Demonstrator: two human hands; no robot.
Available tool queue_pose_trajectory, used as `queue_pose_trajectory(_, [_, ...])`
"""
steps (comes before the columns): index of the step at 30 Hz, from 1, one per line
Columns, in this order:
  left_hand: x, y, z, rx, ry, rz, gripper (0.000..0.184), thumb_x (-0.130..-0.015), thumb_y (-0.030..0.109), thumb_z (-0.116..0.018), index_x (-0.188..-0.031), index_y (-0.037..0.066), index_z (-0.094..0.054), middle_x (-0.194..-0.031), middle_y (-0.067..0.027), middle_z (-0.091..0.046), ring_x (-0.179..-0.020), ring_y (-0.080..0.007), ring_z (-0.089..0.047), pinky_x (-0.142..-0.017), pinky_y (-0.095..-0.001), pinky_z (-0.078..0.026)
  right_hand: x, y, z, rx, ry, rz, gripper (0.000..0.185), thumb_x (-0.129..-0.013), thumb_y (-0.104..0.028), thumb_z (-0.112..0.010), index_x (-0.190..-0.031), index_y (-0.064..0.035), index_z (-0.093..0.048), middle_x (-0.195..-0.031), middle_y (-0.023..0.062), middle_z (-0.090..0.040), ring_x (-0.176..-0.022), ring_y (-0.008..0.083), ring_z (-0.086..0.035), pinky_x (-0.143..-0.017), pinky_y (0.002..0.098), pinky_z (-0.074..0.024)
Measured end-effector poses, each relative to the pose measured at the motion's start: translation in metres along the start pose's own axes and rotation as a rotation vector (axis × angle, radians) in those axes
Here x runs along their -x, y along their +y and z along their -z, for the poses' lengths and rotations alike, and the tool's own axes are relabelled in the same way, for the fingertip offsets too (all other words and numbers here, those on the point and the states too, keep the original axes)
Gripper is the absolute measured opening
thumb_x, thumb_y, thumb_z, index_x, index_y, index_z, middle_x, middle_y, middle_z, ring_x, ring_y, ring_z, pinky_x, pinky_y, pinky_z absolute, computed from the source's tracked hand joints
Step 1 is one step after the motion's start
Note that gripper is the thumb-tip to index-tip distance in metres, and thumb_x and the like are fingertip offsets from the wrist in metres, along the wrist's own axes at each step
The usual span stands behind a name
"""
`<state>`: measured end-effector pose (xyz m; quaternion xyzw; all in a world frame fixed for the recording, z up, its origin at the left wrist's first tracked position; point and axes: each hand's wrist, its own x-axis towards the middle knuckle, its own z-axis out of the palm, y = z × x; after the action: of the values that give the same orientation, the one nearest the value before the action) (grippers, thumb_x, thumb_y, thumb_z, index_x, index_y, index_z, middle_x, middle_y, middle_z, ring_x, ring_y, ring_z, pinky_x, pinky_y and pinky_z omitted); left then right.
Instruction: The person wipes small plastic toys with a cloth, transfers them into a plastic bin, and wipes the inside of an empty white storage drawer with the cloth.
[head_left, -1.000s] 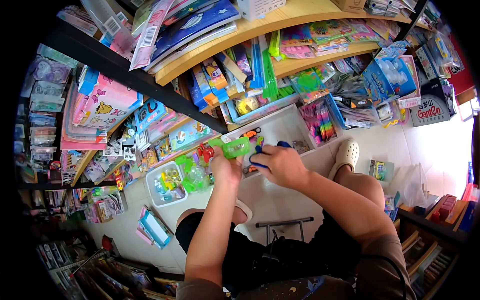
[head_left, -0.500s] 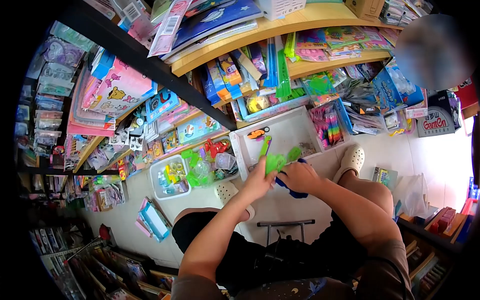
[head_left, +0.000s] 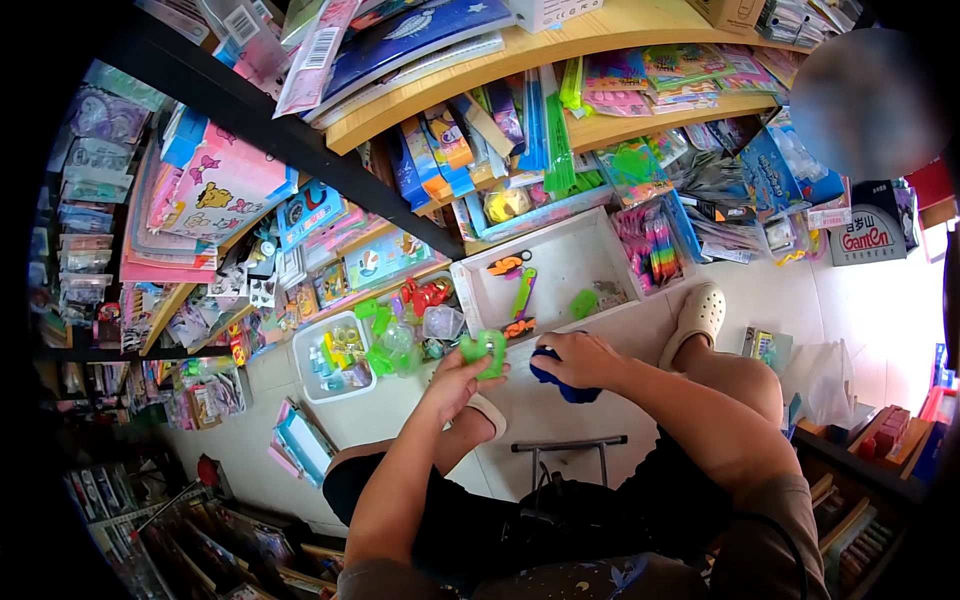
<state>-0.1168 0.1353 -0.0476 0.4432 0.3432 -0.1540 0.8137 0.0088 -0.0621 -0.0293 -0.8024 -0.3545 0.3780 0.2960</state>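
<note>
- While the left hand (head_left: 456, 386) has parted from the right, its fingers pinch a translucent green plastic piece (head_left: 488, 352) by the white tray's (head_left: 570, 258) near edge.
- Inside, the near orange-and-black item (head_left: 518, 328) is uncovered; another green piece (head_left: 583, 304) lies farther right.
- The right hand (head_left: 582, 356) curls its fingers over a dark-blue bundle (head_left: 566, 382), leaving the held items separate.

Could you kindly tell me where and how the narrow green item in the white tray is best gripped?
Probably by its middle, pinched across its width from above and the right: the narrow green item lies slanted in the white tray, with orange-and-black items near both ends and bare tray floor to its right. The right hand should first release the dark blue item.
</note>
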Motion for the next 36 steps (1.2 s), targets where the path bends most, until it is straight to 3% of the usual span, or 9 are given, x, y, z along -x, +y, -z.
queue_pose_trajectory(9, [-0.011,-0.030,-0.024,-0.259,-0.229,-0.063,0.035,-0.088,0.001,-0.050,-0.121,0.008,-0.039,-0.109,-0.0064,-0.053,-0.094,-0.0165,-0.056,-0.081,-0.0308,-0.048,-0.006,-0.003,-0.010,0.012,-0.003,0.010,0.030,-0.084,-0.034,-0.050,-0.098,-0.0090,-0.058,-0.085,0.0194,-0.063,-0.080,0.0371,-0.060,-0.073,0.0463,-0.0465])
queue_pose_trajectory(15, [-0.014,-0.040,0.002,-0.465,-0.218,-0.089,0.036,-0.080,0.007,-0.062,-0.110,0.008,-0.043,-0.086,-0.0025,-0.057,-0.071,-0.0131,-0.057,-0.057,-0.0258,-0.048,0.002,-0.001,-0.013,0.092,-0.225,0.132,0.028,-0.085,-0.033,-0.050,-0.097,-0.0092,-0.058,-0.086,0.0186,-0.063,-0.081,0.0357,-0.060,-0.076,0.0447,-0.0454])
queue_pose_trajectory(20, [-0.033,-0.024,0.057,-0.555,0.526,-0.075,0.036,-0.071,0.012,-0.070,-0.097,0.004,-0.046,-0.078,-0.0046,-0.057,-0.057,-0.0132,-0.056,-0.045,-0.0261,-0.045,0.001,0.003,-0.013,0.178,-0.311,0.085,0.029,-0.084,-0.033,-0.051,-0.097,-0.0077,-0.058,-0.088,0.0176,-0.063,-0.085,0.0338,-0.060,-0.077,0.0435,-0.0449])
queue_pose_trajectory(25, [-0.056,-0.033,0.161,-0.637,0.899,-0.188,0.049,-0.069,0.013,-0.068,-0.108,-0.001,-0.042,-0.072,-0.0109,-0.059,-0.044,-0.0165,-0.053,-0.034,-0.0281,-0.040,0.001,-0.001,0.002,0.202,-0.282,-0.003,0.030,-0.084,-0.033,-0.051,-0.098,-0.0064,-0.057,-0.088,0.0161,-0.063,-0.086,0.0329,-0.059,-0.077,0.0424,-0.0451])
queue_pose_trajectory(26, [-0.059,-0.028,0.172,-0.781,0.962,-0.077,0.049,-0.068,0.016,-0.069,-0.107,-0.002,-0.045,-0.070,-0.0114,-0.059,-0.043,-0.0179,-0.053,-0.034,-0.0297,-0.040,0.003,0.000,0.005,0.209,-0.279,0.008,0.030,-0.084,-0.032,-0.051,-0.098,-0.0059,-0.057,-0.088,0.0161,-0.063,-0.086,0.0330,-0.059,-0.077,0.0423,-0.0452])
queue_pose_trajectory(27, [-0.058,-0.024,0.169,-0.781,1.010,-0.132,0.039,-0.066,0.017,-0.069,-0.094,0.002,-0.047,-0.063,-0.0120,-0.058,-0.042,-0.0216,-0.055,-0.039,-0.0338,-0.044,0.006,0.000,0.007,0.214,-0.279,0.016,0.030,-0.084,-0.032,-0.051,-0.098,-0.0055,-0.057,-0.088,0.0161,-0.063,-0.085,0.0331,-0.060,-0.077,0.0422,-0.0453])
queue_pose_trajectory(32, [-0.095,-0.029,0.192,-0.715,0.986,-0.279,0.047,-0.064,0.019,-0.071,-0.099,-0.001,-0.048,-0.083,-0.0182,-0.060,-0.061,-0.0265,-0.061,-0.050,-0.0383,-0.050,0.020,0.009,0.018,0.217,-0.292,-0.034,0.030,-0.084,-0.031,-0.051,-0.097,-0.0044,-0.056,-0.086,0.0162,-0.063,-0.084,0.0332,-0.060,-0.076,0.0424,-0.0457])
queue_pose_trajectory(35, [-0.120,-0.039,0.213,-1.183,1.231,-0.286,0.052,-0.064,0.022,-0.071,-0.104,0.000,-0.047,-0.098,-0.0200,-0.055,-0.086,-0.0326,-0.058,-0.072,-0.0451,-0.049,0.031,0.020,0.024,0.195,-0.273,-0.056,0.030,-0.084,-0.031,-0.052,-0.095,-0.0036,-0.056,-0.086,0.0166,-0.063,-0.082,0.0335,-0.060,-0.073,0.0426,-0.0466])
queue_pose_trajectory(36, [-0.120,-0.028,0.189,-1.177,1.346,-0.122,0.052,-0.065,0.023,-0.070,-0.106,0.001,-0.047,-0.104,-0.0192,-0.050,-0.101,-0.0365,-0.048,-0.086,-0.0489,-0.040,0.035,0.024,0.027,0.193,-0.273,-0.060,0.030,-0.084,-0.030,-0.052,-0.095,-0.0032,-0.056,-0.086,0.0167,-0.063,-0.081,0.0336,-0.061,-0.072,0.0426,-0.0468])
